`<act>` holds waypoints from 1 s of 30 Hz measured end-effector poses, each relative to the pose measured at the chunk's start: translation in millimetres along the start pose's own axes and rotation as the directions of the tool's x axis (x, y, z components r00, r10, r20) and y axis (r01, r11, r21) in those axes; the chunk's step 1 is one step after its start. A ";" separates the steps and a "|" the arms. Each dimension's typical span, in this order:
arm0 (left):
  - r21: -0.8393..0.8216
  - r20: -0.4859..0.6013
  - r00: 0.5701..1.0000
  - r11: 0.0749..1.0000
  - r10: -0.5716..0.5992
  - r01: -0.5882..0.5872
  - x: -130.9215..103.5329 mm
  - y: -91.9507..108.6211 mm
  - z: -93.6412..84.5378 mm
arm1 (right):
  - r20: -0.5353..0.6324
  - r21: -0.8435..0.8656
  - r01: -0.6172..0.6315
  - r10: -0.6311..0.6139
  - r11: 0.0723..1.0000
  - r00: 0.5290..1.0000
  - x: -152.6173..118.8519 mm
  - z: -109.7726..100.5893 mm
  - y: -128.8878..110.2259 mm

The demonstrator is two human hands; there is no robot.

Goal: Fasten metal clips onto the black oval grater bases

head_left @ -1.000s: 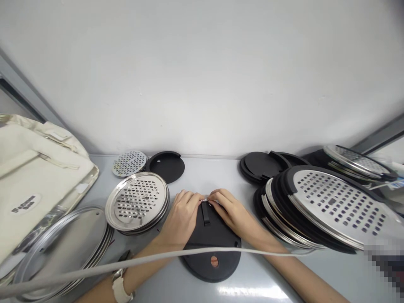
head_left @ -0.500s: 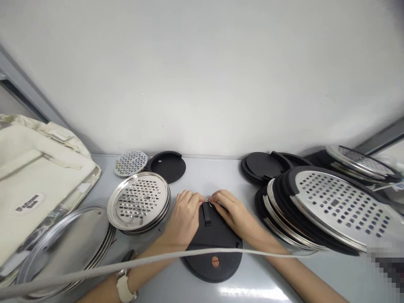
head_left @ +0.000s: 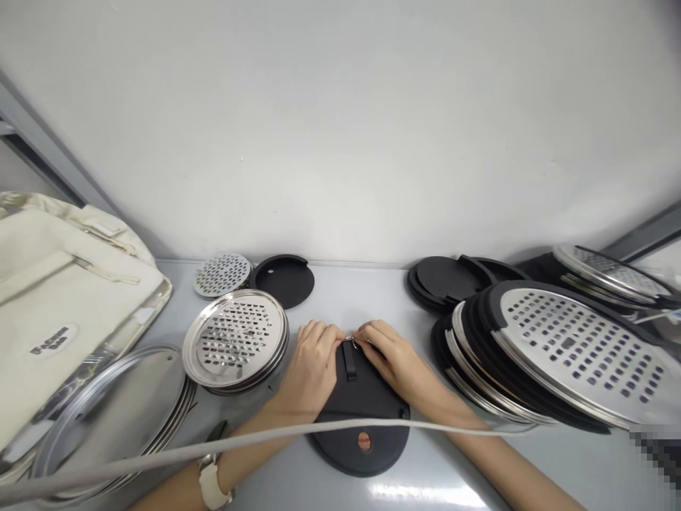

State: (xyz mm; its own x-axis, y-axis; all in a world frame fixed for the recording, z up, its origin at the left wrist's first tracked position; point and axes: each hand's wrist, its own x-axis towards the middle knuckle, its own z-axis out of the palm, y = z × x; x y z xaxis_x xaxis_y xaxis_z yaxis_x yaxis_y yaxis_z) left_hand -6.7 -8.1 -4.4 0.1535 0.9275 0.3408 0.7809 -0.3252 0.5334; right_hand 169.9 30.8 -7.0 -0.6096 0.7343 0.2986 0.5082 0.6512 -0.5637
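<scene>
A black round case [head_left: 362, 454] lies flat in front of me, with a short black strap [head_left: 350, 363] near its far end and a small round hole showing brown lower down. At the strap's far tip is a small shiny metal ring [head_left: 352, 340]. My left hand [head_left: 316, 355] pinches this ring from the left, its fingers curled. From the other side my right hand [head_left: 384, 349] pinches it too, thumb and index finger together. The fingertips cover part of the ring, so its exact shape is hard to make out.
Stacked perforated metal discs [head_left: 234, 341] and plain metal discs [head_left: 114, 419] stand on the left beside a cream bag [head_left: 79, 284]. Black round covers [head_left: 444, 277] and grater-like discs [head_left: 579, 348] pile up on the right. A pale cord [head_left: 277, 430] crosses above my forearms.
</scene>
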 end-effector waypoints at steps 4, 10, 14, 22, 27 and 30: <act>0.034 0.009 1.000 0.999 -0.021 0.021 0.4 -0.7 -2.0 | 0.012 -0.017 0.008 -0.008 1.000 1.000 0.5 -1.5 -3.8; 0.075 0.008 1.000 0.997 0.017 -0.017 -0.8 -1.8 -2.2 | 0.035 -0.059 0.014 -0.011 0.998 0.999 0.3 -3.0 -6.7; 0.089 0.001 0.997 0.993 0.073 -0.073 -1.6 -1.4 -0.5 | 0.018 -0.043 -0.026 0.027 0.999 0.999 -1.4 -1.7 -3.8; 0.025 0.001 0.992 0.991 0.129 -0.129 -1.4 -1.1 -2.3 | 0.007 0.000 -0.037 0.037 0.999 0.999 -1.3 -3.1 -5.3; 0.029 -0.014 0.991 0.991 0.133 -0.132 -2.1 -5.0 -1.1 | 0.025 0.014 0.003 -0.003 1.000 1.000 0.4 -3.9 -5.3; 0.033 -0.008 0.991 0.991 0.132 -0.132 -2.2 -4.6 -1.2 | 0.015 0.028 0.008 -0.008 1.000 1.000 0.2 -3.1 -3.7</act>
State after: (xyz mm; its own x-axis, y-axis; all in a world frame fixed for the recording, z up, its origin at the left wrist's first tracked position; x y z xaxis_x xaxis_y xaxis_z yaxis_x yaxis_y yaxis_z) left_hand -11.3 -8.8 -6.7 0.2504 0.8750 0.4143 0.7734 -0.4382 0.4581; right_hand 169.8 29.1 -2.5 -0.6228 0.7259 0.2919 0.4862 0.6513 -0.5826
